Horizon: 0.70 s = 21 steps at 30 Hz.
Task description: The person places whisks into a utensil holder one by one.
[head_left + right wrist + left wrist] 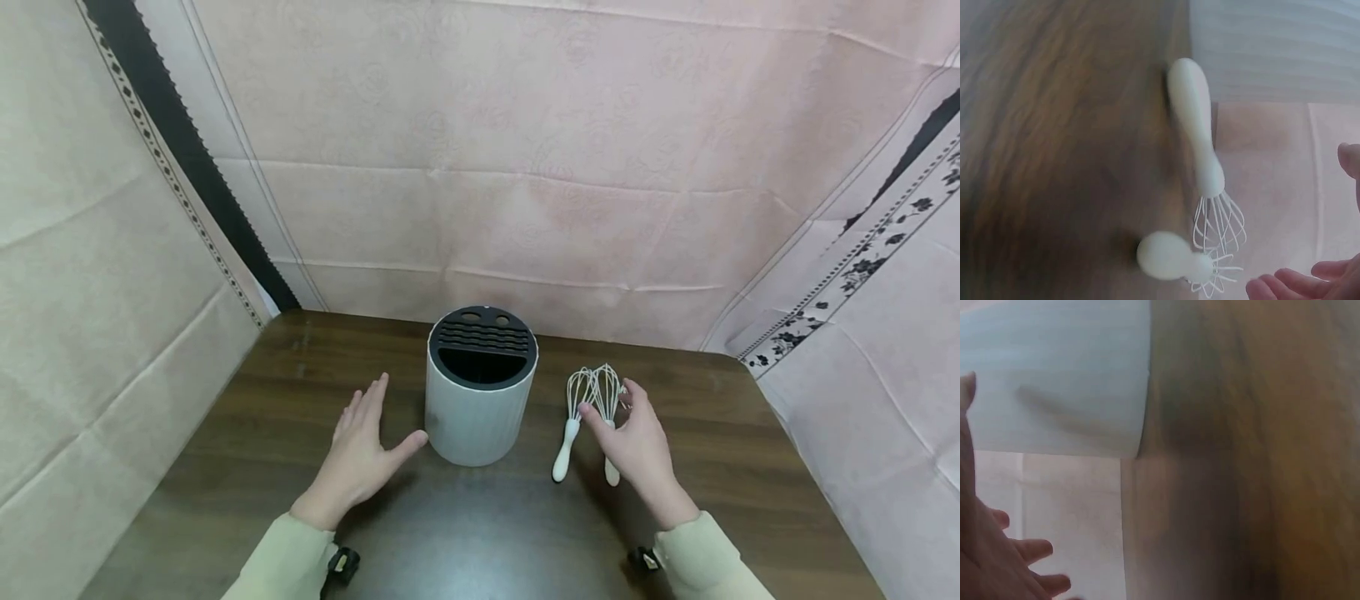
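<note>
A white ribbed utensil holder (474, 425) with a black slotted lid (483, 337) stands upright on the wooden table. Left of it is my left hand (358, 460), fingers spread and straight, the thumb close to the holder's wall. Two small white whisks lie to the holder's right, their wire heads side by side. The left whisk (566, 450) slants; the right whisk (611, 473) is partly behind my right hand (641, 442). That hand hovers over the right whisk, fingers loosely bent and apart, gripping nothing. In the right wrist view both whisk handles (1190, 100) show free of fingers.
The brown table (465, 542) ends at a pale pink cloth backdrop (525, 208) behind the holder. Whitish cloth with dark patterned bands hangs at the left (90, 292) and right (892, 358) sides. A dark device sits at each wrist.
</note>
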{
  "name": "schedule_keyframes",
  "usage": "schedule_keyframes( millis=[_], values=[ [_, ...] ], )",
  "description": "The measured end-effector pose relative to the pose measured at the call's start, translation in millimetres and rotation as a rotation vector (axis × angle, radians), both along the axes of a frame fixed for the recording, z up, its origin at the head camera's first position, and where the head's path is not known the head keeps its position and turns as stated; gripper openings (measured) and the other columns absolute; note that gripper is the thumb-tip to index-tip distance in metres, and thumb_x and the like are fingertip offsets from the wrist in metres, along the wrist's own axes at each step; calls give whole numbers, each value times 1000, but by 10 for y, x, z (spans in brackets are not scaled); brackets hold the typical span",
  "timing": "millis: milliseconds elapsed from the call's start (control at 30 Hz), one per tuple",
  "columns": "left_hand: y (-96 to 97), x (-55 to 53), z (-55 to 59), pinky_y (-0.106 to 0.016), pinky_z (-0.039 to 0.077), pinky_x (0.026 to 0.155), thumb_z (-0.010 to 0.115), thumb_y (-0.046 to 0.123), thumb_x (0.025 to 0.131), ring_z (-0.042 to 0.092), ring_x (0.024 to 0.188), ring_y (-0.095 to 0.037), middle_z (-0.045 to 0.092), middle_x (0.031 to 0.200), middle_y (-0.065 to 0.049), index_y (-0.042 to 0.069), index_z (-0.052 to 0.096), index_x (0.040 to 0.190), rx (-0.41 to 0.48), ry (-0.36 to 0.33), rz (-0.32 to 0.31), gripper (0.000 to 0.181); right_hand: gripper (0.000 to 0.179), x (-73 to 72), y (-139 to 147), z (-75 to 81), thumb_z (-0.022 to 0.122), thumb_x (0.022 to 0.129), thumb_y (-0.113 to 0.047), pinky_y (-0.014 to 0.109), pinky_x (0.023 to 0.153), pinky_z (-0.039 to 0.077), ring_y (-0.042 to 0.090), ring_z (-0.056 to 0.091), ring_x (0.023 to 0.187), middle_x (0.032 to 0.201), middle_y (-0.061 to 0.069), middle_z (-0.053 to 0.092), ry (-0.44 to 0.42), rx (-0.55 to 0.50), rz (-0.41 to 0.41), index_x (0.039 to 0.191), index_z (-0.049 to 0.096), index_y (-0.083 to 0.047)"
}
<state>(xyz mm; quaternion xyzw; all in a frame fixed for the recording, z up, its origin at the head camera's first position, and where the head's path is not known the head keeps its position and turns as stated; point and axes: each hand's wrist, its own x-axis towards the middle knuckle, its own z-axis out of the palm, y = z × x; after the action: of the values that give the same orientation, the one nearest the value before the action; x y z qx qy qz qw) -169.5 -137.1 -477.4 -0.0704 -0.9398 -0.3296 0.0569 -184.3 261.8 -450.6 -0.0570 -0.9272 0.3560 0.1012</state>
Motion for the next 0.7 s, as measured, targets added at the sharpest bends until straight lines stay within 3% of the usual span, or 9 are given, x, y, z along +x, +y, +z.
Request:
schedule_keyframes(
  millis=[167, 333, 500, 700],
  values=[
    [41, -13, 102, -64, 25, 104, 56, 66, 85, 18, 144, -32, 12, 160, -2, 39, -1, 153, 198, -22, -7, 93, 97, -52, -52, 35, 61, 80, -68, 45, 86, 46, 30, 57, 111, 133, 18, 52, -95, -174, 13, 149, 26, -8],
    [95, -73, 192, -55, 31, 105, 62, 51, 89, 30, 138, -28, 24, 154, -6, 38, 6, 153, 404, 42, -47, 86, 96, -151, -110, 18, 65, 81, -62, 40, 83, 50, 31, 63, 101, 129, 22, 52, -176, -334, 36, 148, 27, -4],
    [165, -138, 310, -55, 32, 105, 62, 40, 93, 35, 134, -32, 28, 150, -9, 39, 12, 152, 558, 79, -95, 78, 95, -207, -143, -33, 65, 82, -61, 46, 90, 45, 33, 54, 115, 129, 21, 51, -220, -296, 42, 148, 26, -5],
    [287, -230, 446, -57, 31, 105, 60, 40, 94, 33, 135, -33, 27, 150, -5, 41, 14, 151, 636, 100, -131, 74, 89, -253, -161, -130, 64, 86, -55, 51, 94, 42, 37, 45, 123, 133, 24, 47, -260, -246, 65, 148, 26, -4]
  ],
)
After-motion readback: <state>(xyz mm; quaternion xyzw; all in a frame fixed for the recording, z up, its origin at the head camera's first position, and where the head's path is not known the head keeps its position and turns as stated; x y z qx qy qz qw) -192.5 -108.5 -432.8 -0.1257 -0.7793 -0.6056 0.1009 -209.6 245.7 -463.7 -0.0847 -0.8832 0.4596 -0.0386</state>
